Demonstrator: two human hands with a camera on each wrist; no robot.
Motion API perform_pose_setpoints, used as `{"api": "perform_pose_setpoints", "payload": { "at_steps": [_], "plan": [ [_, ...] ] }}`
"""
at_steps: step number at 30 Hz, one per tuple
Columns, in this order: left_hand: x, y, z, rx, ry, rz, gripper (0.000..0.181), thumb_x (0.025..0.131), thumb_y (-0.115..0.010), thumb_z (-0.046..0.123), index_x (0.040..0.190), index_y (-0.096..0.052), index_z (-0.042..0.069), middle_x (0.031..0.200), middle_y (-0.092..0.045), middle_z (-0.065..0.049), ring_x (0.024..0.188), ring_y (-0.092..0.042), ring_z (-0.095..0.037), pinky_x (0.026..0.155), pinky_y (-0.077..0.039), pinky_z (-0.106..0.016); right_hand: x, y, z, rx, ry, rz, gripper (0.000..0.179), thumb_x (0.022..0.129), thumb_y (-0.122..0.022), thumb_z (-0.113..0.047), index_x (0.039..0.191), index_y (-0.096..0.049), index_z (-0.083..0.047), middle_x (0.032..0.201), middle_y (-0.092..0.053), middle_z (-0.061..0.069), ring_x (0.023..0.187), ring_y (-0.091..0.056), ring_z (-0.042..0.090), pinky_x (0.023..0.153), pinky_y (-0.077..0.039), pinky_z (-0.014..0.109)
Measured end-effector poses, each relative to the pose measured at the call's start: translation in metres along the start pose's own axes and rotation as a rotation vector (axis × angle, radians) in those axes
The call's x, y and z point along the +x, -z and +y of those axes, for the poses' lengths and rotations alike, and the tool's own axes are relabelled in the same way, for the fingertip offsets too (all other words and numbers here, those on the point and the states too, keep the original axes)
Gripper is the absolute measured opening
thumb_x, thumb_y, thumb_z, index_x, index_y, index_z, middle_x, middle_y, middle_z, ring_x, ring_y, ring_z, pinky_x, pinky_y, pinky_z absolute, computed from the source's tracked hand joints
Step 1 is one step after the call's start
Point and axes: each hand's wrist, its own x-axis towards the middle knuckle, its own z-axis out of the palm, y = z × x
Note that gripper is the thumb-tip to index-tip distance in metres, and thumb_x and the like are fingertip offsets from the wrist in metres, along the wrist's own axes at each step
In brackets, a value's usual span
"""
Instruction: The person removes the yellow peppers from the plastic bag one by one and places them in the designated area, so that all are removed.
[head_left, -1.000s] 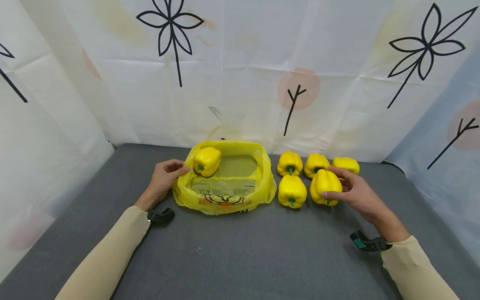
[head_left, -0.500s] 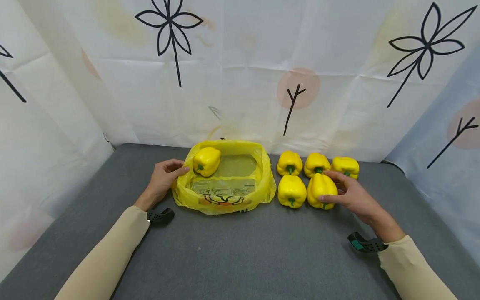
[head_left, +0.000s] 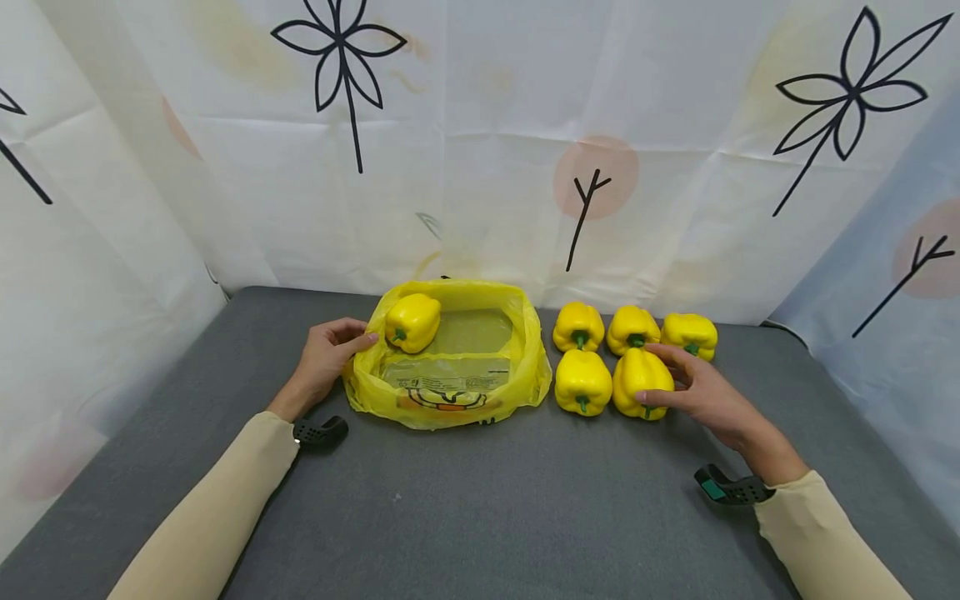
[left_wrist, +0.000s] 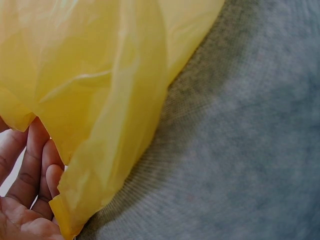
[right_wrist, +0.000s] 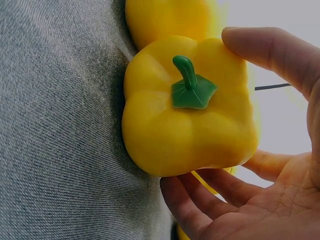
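Observation:
A yellow plastic bag [head_left: 531, 354] lies opened wide on the grey cloth, with one yellow bell pepper [head_left: 414, 322] at its left inside. My left hand [head_left: 322, 362] holds the bag's left rim between thumb and fingers; in the left wrist view the yellow film [left_wrist: 100, 115] partly covers the fingers. On the right, my right hand [head_left: 705, 396] grips a yellow bell pepper [head_left: 636, 377], the front right one of a group. Seen from the right wrist, thumb and fingers span this pepper [right_wrist: 185, 130], its green stem toward the camera and its side against the cloth.
Beside the held pepper sits another front one [head_left: 583, 383]. Behind them stand three more bell peppers: a left one [head_left: 578, 323], a middle one [head_left: 633, 325] and a right one [head_left: 692, 330]. A patterned white curtain [head_left: 480, 192] rises right behind the table [head_left: 480, 517].
My right hand has shifted the gripped pepper slightly left, close to the front left one, uncovering more of the back right pepper. The left hand and bag have stayed put.

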Motion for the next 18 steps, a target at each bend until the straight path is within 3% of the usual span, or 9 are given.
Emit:
{"api": "perform_pose_setpoints", "payload": {
  "at_steps": [9,18],
  "plan": [
    [0.0008,-0.0006,-0.0006,-0.010,-0.013,0.000,0.035,0.096,-0.071,0.011,0.115,-0.064,-0.018,0.089,-0.068,0.007,0.083,-0.061,-0.010,0.073,-0.054,-0.020,-0.0025,0.0025,-0.0003,-0.023,0.014,-0.026,0.089,0.097,-0.071,-0.022,0.161,-0.014,0.002,0.162,-0.016,0.031,0.141,-0.025,0.055,0.101,-0.042,0.063],
    [0.0000,-0.0004,-0.0004,0.000,-0.013,0.006,0.035,0.096,-0.071,0.011,0.115,-0.064,-0.017,0.089,-0.067,0.007,0.083,-0.061,-0.010,0.073,-0.053,-0.020,-0.0007,0.0005,-0.0031,-0.018,-0.013,-0.026,0.088,0.099,-0.069,-0.026,0.161,-0.013,0.002,0.162,-0.016,0.031,0.141,-0.025,0.055,0.103,-0.039,0.065]
  ]
}}
